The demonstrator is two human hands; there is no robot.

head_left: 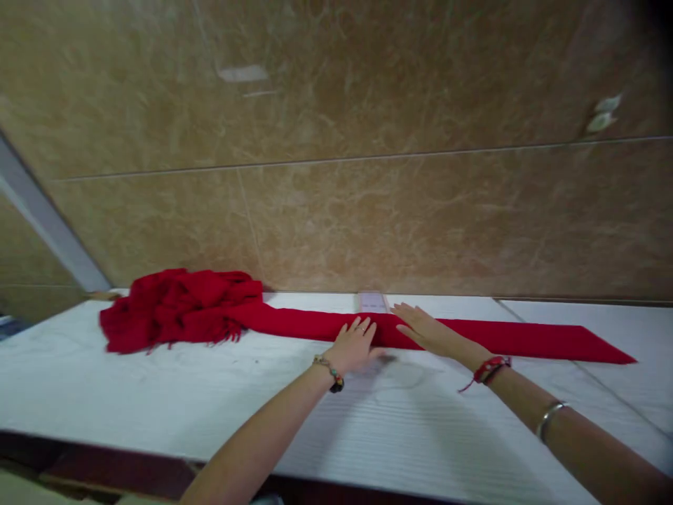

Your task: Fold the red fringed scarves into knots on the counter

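White, wood-grained tabletop (152, 400), full width of the view, against a brown marbled tile wall (336, 224). On it, left to right:

Crumpled heap of red fringed fabric (181, 312), lying loose at the left end.

Long, flat red fabric band (305, 325), running rightward from the heap and apparently joined to it; this was the piece being worked, stretched along the table's middle and right.

Left hand (355, 347), beaded bracelet (331, 373) at the wrist: palm down on the band, fingers extended, grasping nothing.

Small pale rectangular object (373, 302), just behind the band; nature unclear.

Right hand (423, 330), apart from the left, fingers straight, over the band; contact could not be told.

Band's far end, tapering to a point.

Step, as judged: flattening the band. Continuing called for light, even palm pressure, without dragging the layers askew.
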